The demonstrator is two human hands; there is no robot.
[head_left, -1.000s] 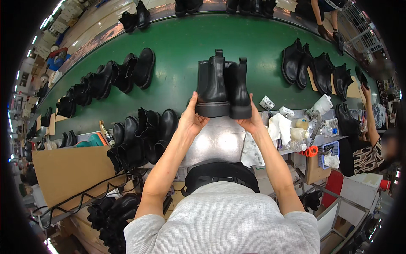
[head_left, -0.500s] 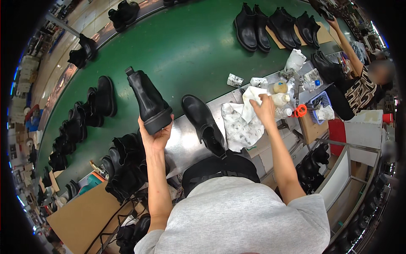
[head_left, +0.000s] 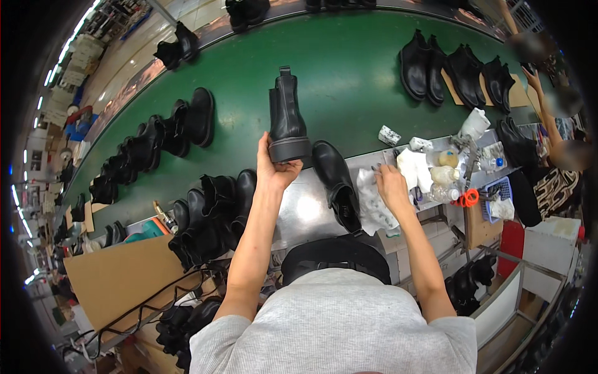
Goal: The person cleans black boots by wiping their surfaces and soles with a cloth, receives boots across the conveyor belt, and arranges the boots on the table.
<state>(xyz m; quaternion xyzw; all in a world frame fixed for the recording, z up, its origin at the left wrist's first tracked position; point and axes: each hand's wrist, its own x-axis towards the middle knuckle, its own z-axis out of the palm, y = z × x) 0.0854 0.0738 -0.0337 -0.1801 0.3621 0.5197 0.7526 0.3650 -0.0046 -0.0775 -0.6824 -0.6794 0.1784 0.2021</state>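
My left hand (head_left: 276, 169) is closed around the heel and sole of a black ankle boot (head_left: 288, 115), held upright above the bench with its heel toward me. A second black boot (head_left: 335, 181) lies on the metal bench top between my hands, its toe pointing away from me. My right hand (head_left: 392, 188) has its fingers curled onto a stained white cloth (head_left: 372, 202), which looks bunched beneath it; the fingertips are partly hidden. Just right of that hand lies a cleaner white cloth (head_left: 414, 169).
Small bottles (head_left: 444, 175), orange-handled scissors (head_left: 467, 197) and a blue basket (head_left: 498, 190) stand at the right. Rows of black boots (head_left: 146, 146) line the left of the green table (head_left: 249, 81); more boots (head_left: 423, 68) stand at the back right. Another person (head_left: 554, 181) works at far right.
The view has shifted left. The held boot has turned more upright. My right hand has moved from the cleaner white cloth to the stained one, which now looks more gathered.
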